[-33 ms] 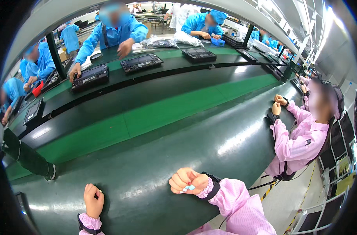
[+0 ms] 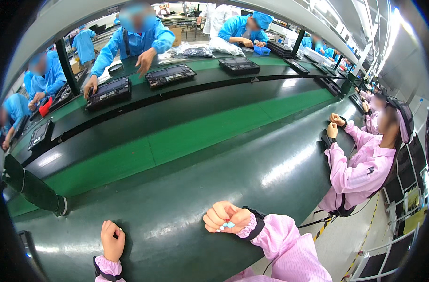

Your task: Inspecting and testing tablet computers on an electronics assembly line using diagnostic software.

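Observation:
On the dark green tabletop rest both my hands, well apart from each other. My left hand is closed, its fingers curled under and partly hidden. My right hand is closed in a loose fist, with pale blue nails and a small red spot showing at the fingers. Nothing shows in either hand. Pink sleeves and black wristbands cover both wrists.
A bright green belt runs beyond my table. Past it, flat black devices line a raised bench, where a co-worker in blue handles one. A co-worker in pink sits at right. A dark green post stands left.
Across the bench, the co-worker in blue has shifted a raised hand slightly. The pink-clad co-worker's head has turned a little. My hands have not moved.

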Tool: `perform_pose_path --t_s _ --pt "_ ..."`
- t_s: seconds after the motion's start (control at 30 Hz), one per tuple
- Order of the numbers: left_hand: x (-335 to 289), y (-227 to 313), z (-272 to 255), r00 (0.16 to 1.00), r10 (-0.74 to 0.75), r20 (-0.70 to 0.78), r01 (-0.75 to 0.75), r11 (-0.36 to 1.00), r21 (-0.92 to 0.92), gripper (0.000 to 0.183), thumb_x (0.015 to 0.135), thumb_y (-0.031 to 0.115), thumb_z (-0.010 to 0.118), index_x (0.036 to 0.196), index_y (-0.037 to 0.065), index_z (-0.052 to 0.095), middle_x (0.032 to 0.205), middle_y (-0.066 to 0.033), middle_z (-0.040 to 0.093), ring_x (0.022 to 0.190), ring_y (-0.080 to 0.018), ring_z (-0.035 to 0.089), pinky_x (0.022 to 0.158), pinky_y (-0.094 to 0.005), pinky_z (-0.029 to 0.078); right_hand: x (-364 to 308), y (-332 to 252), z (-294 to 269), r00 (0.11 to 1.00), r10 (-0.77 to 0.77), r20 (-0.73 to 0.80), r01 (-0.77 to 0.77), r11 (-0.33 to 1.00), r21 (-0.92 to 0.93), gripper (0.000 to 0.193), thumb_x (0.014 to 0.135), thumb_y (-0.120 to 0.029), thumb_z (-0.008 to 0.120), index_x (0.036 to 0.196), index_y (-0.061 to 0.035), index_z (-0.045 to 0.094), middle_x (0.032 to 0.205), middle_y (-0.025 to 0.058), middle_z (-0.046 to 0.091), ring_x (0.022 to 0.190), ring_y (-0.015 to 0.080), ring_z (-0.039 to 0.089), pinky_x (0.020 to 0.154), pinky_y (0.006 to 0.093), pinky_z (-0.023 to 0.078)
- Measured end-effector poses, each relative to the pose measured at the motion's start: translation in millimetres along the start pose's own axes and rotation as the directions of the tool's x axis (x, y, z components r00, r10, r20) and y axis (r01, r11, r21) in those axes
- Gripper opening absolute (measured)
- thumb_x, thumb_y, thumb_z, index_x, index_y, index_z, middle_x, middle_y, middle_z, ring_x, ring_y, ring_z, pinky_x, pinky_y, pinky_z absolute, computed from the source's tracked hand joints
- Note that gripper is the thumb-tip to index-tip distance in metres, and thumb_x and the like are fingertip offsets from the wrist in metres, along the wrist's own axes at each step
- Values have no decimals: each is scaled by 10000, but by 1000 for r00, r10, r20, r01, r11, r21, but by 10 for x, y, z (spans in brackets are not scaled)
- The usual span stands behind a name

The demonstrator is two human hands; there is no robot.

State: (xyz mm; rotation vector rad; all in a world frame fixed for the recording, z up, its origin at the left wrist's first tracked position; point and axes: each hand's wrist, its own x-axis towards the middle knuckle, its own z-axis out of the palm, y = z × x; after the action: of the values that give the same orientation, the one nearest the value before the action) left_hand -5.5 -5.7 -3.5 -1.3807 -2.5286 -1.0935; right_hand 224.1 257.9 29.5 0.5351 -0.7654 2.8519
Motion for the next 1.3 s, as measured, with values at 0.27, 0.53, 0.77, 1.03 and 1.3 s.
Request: perform_pose_path --t_s 0.27,0.53,0.77,1.03,1.3 --pt "26 28 16 1000 -20 11 20 1000 -14 183 612 -69 518 597 7 352 617 -122 374 612 -290 382 541 -373 301 -15 -19 -1 1000 -10 -1 10 1000 17 160 621 -60 532 615 -102 377 601 4 402 608 150 393 556 283 297" --pt "9 16 6 1000 -16 7 16 1000 -18 187 609 -70 516 598 7 346 617 -119 365 613 -286 375 544 -370 300 -1 -7 -20 1000 -9 -5 9 1000 5 169 634 -79 536 616 -105 370 601 5 401 602 149 385 554 283 296" --pt "25 69 -1 1000 -15 3 15 1000 -16 188 606 -72 517 598 7 347 619 -117 372 612 -289 378 547 -366 301 -40 -24 -19 999 -30 16 30 999 11 147 574 -49 493 624 -91 361 597 9 376 588 150 351 566 291 295" --pt "-1 28 26 999 -24 -31 22 999 -39 172 637 -63 537 624 4 379 613 -110 373 608 -250 401 545 -335 303 -12 13 -60 1000 -18 20 18 1000 9 157 579 -50 494 591 -101 347 580 7 382 578 158 363 545 292 287" --pt "-2 51 23 999 -48 -15 47 998 -48 162 648 -73 546 656 7 405 634 -102 394 603 -235 409 541 -320 316 -31 -2 -56 1000 -14 17 14 1000 -4 154 585 -57 492 590 -102 345 577 4 384 580 158 363 546 292 283"
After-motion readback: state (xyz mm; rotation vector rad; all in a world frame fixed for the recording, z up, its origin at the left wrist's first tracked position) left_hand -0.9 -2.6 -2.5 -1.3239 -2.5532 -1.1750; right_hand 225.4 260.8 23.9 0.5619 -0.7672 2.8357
